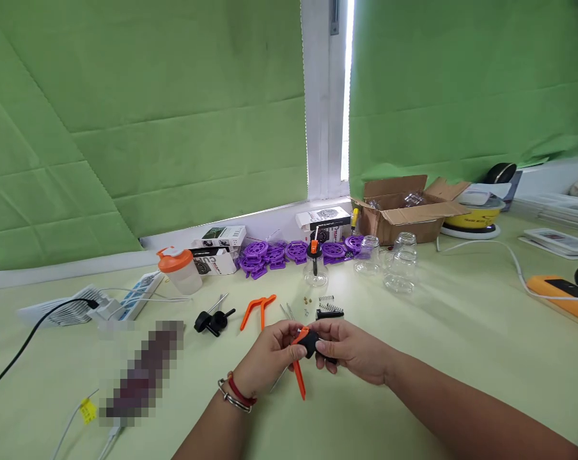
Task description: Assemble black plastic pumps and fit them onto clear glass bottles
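My left hand is closed on an orange part whose long arm points down toward me. My right hand grips a black part that touches the orange one between my fingertips. Just beyond my fingers lie a black piece, metal springs and several tiny brass pieces. Another orange part rests on the table to the left, beside black parts with metal rods. Thin rods show partly behind my left hand.
Behind stand a glass jar with an orange-and-black top, purple discs, glass jars and an open cardboard box. An orange-lidded shaker, a power strip and cables are left. An orange device lies right.
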The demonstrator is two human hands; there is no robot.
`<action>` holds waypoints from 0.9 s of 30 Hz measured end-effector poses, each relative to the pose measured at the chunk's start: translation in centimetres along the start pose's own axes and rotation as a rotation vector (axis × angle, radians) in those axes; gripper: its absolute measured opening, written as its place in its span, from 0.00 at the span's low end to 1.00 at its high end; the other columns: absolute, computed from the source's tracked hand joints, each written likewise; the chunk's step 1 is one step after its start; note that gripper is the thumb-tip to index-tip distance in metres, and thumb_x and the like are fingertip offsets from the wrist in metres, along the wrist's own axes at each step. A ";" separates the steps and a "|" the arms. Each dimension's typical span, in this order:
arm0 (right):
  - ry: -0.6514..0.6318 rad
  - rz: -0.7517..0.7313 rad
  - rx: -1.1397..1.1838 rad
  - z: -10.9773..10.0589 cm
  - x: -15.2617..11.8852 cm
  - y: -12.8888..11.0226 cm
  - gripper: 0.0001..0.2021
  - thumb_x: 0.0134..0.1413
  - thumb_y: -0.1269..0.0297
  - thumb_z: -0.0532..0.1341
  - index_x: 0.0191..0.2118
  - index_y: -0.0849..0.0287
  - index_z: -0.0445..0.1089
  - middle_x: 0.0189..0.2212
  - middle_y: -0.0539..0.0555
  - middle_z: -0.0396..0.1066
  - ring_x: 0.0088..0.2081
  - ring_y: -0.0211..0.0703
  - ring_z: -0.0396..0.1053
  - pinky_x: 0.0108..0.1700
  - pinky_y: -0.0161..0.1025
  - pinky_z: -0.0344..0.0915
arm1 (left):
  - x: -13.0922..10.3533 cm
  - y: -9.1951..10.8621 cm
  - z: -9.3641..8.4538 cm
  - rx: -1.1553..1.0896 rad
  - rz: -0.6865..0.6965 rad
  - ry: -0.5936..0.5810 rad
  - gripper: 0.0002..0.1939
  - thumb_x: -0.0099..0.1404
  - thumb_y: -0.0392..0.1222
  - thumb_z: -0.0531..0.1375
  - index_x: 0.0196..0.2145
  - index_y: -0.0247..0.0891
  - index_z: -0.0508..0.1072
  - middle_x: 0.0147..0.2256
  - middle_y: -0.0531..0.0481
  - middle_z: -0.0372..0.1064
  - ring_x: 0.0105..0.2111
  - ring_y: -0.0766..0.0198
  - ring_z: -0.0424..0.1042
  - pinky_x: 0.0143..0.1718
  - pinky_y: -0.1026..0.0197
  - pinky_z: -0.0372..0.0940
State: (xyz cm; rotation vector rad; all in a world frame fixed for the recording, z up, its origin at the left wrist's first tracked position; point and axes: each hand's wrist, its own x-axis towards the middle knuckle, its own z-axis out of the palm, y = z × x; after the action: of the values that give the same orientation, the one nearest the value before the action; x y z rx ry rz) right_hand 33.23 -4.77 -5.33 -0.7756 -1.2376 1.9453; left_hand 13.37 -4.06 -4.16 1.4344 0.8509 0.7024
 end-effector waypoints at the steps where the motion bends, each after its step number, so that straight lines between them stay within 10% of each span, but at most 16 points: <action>1: -0.004 0.005 0.015 -0.1 0.0 0.0 0.18 0.44 0.56 0.68 0.41 0.61 0.70 0.33 0.53 0.68 0.29 0.34 0.67 0.25 0.31 0.57 | 0.0 0.1 0.0 -0.036 -0.014 0.012 0.18 0.55 0.44 0.65 0.41 0.35 0.70 0.33 0.48 0.69 0.31 0.65 0.68 0.30 0.63 0.63; 27: -0.082 -0.005 -0.010 -1.3 0.1 0.2 0.24 0.33 0.66 0.74 0.38 0.62 0.64 0.29 0.53 0.73 0.31 0.45 0.74 0.35 0.41 0.67 | -0.3 1.4 0.6 0.019 0.045 0.151 0.12 0.58 0.47 0.62 0.35 0.35 0.72 0.31 0.49 0.71 0.32 0.62 0.69 0.38 0.57 0.64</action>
State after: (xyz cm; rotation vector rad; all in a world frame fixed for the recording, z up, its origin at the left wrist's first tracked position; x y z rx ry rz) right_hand 34.15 -4.08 -6.01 -0.7034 -1.2977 1.9854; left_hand 13.85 -4.57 -2.80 1.4348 0.9464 0.8472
